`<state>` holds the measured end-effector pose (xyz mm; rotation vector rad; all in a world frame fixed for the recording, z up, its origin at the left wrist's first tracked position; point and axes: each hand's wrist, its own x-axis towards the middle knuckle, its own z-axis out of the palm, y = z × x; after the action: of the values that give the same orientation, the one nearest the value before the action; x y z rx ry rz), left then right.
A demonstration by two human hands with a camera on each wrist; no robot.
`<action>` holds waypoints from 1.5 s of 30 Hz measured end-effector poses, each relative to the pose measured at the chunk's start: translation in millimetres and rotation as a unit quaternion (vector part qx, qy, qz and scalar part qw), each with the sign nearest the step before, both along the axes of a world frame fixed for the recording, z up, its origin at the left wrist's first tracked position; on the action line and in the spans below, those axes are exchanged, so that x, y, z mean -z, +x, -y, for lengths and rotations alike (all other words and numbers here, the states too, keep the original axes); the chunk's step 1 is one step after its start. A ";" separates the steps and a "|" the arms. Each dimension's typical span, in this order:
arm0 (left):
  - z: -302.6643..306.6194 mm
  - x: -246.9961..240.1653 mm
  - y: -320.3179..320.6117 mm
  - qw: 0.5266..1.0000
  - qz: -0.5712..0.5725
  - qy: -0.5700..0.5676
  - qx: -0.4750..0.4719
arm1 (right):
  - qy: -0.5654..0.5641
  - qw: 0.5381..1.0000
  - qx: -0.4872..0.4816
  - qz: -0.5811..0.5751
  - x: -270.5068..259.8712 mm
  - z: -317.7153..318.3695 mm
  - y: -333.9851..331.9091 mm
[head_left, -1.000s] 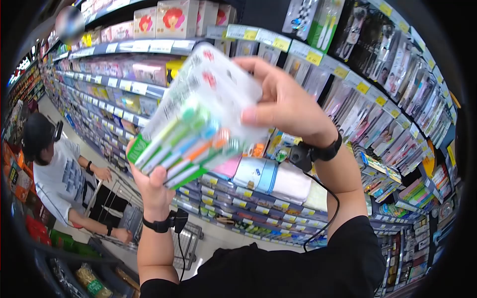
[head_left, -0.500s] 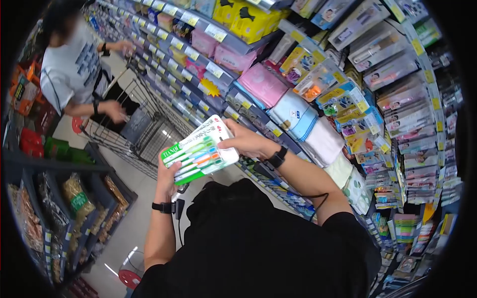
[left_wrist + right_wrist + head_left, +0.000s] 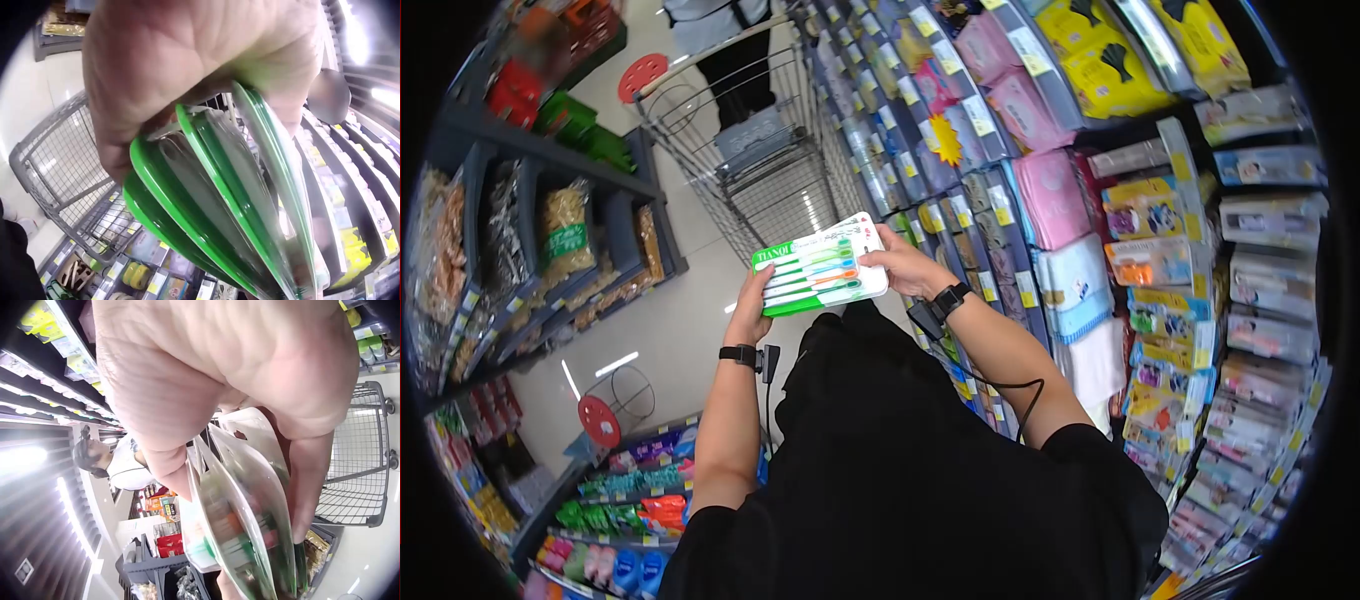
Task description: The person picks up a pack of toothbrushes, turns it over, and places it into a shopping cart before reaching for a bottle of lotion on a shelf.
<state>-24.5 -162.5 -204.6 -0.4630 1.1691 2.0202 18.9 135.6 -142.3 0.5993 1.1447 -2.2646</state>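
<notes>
A stack of toothbrush packs (image 3: 815,272) is held out level in front of the waist by both hands. White, green, blue and orange brushes show through the clear front of the top one. My left hand (image 3: 750,303) grips the green end, thumb on the front. At the white end, my right hand (image 3: 907,268) pinches the stack with its thumb on top. In the left wrist view, several green-edged packs (image 3: 181,194) fan apart below the left hand (image 3: 200,56). The right wrist view shows their white ends (image 3: 250,462) between the right hand's (image 3: 231,369) thumb and fingers.
Ahead stands a wire shopping cart (image 3: 790,185), with another person (image 3: 745,75) behind it. Shelves on the right carry folded towels (image 3: 1072,285) and hanging packs (image 3: 1160,310). Bins of bagged dry goods (image 3: 565,235) line the left; a red round seat (image 3: 600,420) is below them.
Both hands have brought the toothbrush packs down from near the face to waist height and levelled them. The head view has turned, and the other person has shifted to its top edge.
</notes>
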 end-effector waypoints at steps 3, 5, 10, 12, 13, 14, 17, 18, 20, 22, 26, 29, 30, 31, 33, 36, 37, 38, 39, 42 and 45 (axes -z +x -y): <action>11.1 -19.7 4.4 0.998 0.065 -0.015 -0.007 | -0.004 1.000 -0.018 0.000 8.0 0.1 -17.3; 10.2 -24.9 5.9 0.998 0.061 -0.001 -0.020 | -0.021 1.000 -0.015 -0.011 13.5 -1.8 -28.7; -4.2 -20.7 4.5 0.998 -0.009 -0.029 -0.054 | -0.009 0.999 -0.041 -0.026 12.1 -4.3 -56.3; -9.4 -12.8 5.7 0.995 -0.021 -0.039 -0.086 | 0.004 0.997 -0.072 -0.014 9.7 -8.2 -66.4; -12.3 -11.1 7.7 0.994 -0.021 -0.045 -0.102 | 0.021 0.995 -0.096 -0.001 9.5 -10.3 -72.4; -15.5 -9.8 9.8 0.992 -0.021 -0.050 -0.118 | 0.038 0.993 -0.116 -0.006 13.9 -11.0 -75.8; -23.8 -10.3 15.8 0.986 -0.016 -0.024 -0.166 | 0.071 0.984 -0.156 -0.040 29.3 -11.0 -84.7; -21.2 -2.6 18.0 0.986 -0.016 -0.023 -0.165 | 0.068 0.984 -0.154 -0.053 26.8 -6.8 -88.1; -17.8 5.9 18.5 0.986 -0.013 -0.024 -0.167 | 0.098 0.977 -0.177 -0.071 3.7 1.6 -97.0; -12.6 8.5 11.4 0.987 -0.012 -0.026 -0.157 | 0.152 0.968 -0.169 -0.103 21.1 9.7 -100.6; -3.0 22.4 -19.9 0.989 -0.066 -0.061 -0.120 | 0.192 0.969 -0.119 -0.100 42.5 16.8 -111.9; -0.8 15.5 -65.6 0.985 -0.104 -0.092 -0.104 | 0.138 0.986 -0.064 -0.069 47.3 20.3 -133.1; 1.1 14.3 -85.2 0.985 -0.100 -0.093 -0.106 | 0.136 0.986 -0.061 -0.072 53.7 19.6 -145.0; 2.8 13.9 -104.5 0.976 -0.155 -0.131 -0.079 | 0.119 0.989 -0.039 -0.074 57.3 18.5 -156.5; 4.0 2.8 -147.3 0.952 -0.226 -0.199 -0.046 | 0.115 0.990 -0.024 -0.075 42.5 22.6 -191.1; 18.1 22.2 -221.9 0.935 -0.282 -0.215 -0.024 | 0.139 0.985 -0.003 -0.104 24.6 31.9 -253.7; 19.2 22.7 -245.4 0.943 -0.264 -0.201 -0.030 | 0.138 0.984 0.004 -0.109 23.0 34.9 -275.5; 20.8 19.4 -267.6 0.951 -0.246 -0.186 -0.036 | 0.160 0.981 -0.005 -0.114 27.9 38.1 -299.1; 23.7 25.7 -289.4 0.952 -0.241 -0.187 -0.036 | 0.181 0.976 -0.013 -0.118 36.6 40.4 -323.0; 33.4 54.8 -346.2 0.961 -0.228 -0.157 -0.026 | 0.203 0.968 -0.069 -0.129 68.5 45.2 -387.7; 42.4 87.7 -381.5 0.971 -0.162 -0.176 -0.001 | 0.231 0.960 -0.111 -0.113 101.0 52.9 -432.8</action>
<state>-406.0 -204.8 -292.3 -0.3081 1.7431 1.9401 -414.0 82.7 -243.3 0.3613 1.7845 -1.9140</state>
